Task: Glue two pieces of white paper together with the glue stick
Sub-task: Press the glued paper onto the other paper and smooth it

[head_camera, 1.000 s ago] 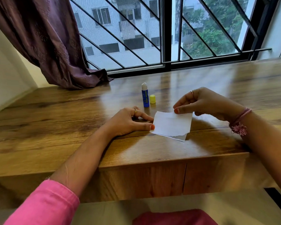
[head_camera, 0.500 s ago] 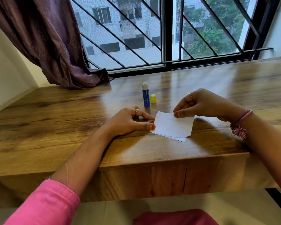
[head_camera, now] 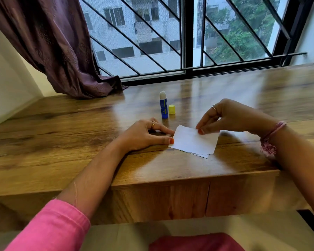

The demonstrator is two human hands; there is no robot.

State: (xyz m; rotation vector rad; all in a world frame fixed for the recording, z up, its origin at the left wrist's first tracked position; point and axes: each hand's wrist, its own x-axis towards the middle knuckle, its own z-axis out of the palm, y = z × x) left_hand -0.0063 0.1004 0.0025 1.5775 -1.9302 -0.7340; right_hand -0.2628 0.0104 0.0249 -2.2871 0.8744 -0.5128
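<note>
Two white paper pieces lie stacked on the wooden table; the upper paper almost covers the lower paper, whose torn edge peeks out at the front right. My right hand pinches the upper paper's far edge between thumb and fingers. My left hand rests on the table, thumb and forefinger touching the papers' left edge. Behind them stands the blue glue stick, uncapped, white glue showing. Its yellow cap stands just to its right.
A purple curtain hangs onto the table's back left. A barred window runs along the far edge. The table's front edge drops to drawer fronts below the papers.
My right hand has slid its pinch a little left along the upper paper's far edge and lowered it onto the lower piece. My left hand has stayed put.
</note>
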